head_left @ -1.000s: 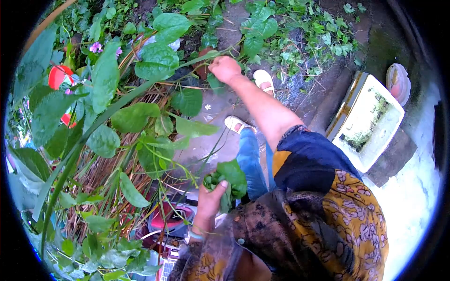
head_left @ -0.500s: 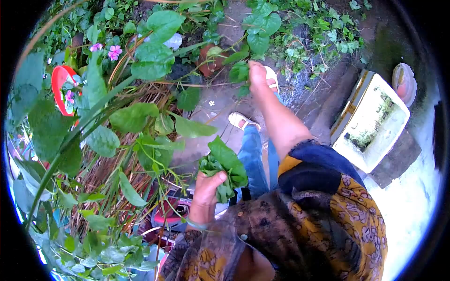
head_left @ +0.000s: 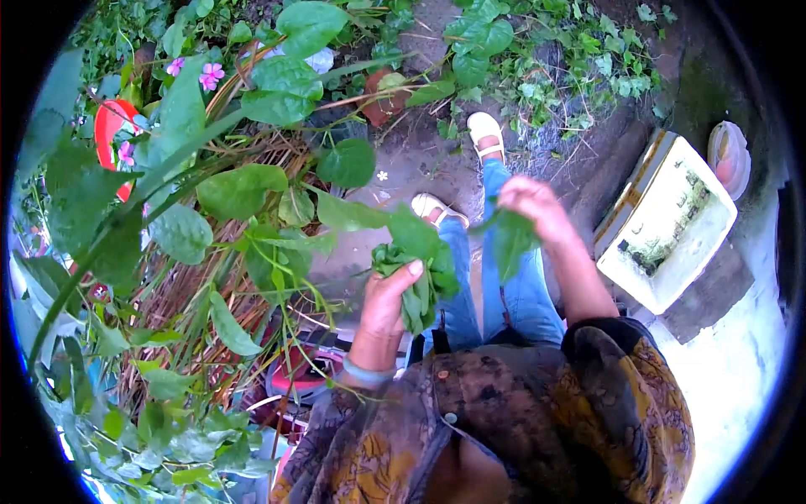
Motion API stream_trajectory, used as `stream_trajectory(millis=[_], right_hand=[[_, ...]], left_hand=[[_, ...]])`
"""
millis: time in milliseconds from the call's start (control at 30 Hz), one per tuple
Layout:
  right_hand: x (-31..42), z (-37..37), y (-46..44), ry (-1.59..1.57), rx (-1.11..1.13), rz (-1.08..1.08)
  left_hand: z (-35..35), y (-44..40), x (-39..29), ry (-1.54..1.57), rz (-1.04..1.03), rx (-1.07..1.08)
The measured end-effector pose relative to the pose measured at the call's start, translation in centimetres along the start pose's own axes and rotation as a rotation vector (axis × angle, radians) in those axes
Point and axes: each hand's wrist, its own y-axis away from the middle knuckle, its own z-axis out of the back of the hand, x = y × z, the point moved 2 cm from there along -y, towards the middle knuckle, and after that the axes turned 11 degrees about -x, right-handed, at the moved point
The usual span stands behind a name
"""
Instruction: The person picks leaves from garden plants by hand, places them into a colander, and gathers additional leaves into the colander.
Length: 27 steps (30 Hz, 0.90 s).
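My left hand [head_left: 388,298] is closed around a bunch of green leaves [head_left: 424,281], its thumb pressed on top. To its right, my right hand [head_left: 537,208] pinches a single green leaf [head_left: 514,244] that hangs below the fingers; this hand is a little blurred. A gap separates the held leaf from the bunch. Leafy vines [head_left: 243,190] with broad leaves reach in from the left, close to my left hand.
A white foam box [head_left: 672,223] stands at the right, with a clear plastic container [head_left: 728,160] beside it. Pink flowers [head_left: 211,76] and a red ring-shaped object [head_left: 109,139] show at the left. Dry stalks [head_left: 180,336] fill the lower left. My white shoes [head_left: 484,134] are on the paved ground.
My right hand has come back from the plants at the top toward my body, carrying a leaf. My left hand has shifted slightly right, still holding the bunch.
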Motion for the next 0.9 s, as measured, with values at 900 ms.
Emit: stream_trajectory(millis=[900], right_hand=[[-2.0, -10.5, -4.9, 0.816, 0.166, 0.840]], left_hand=[[-0.7, -5.1, 1.7, -0.007, -0.085, -0.010]])
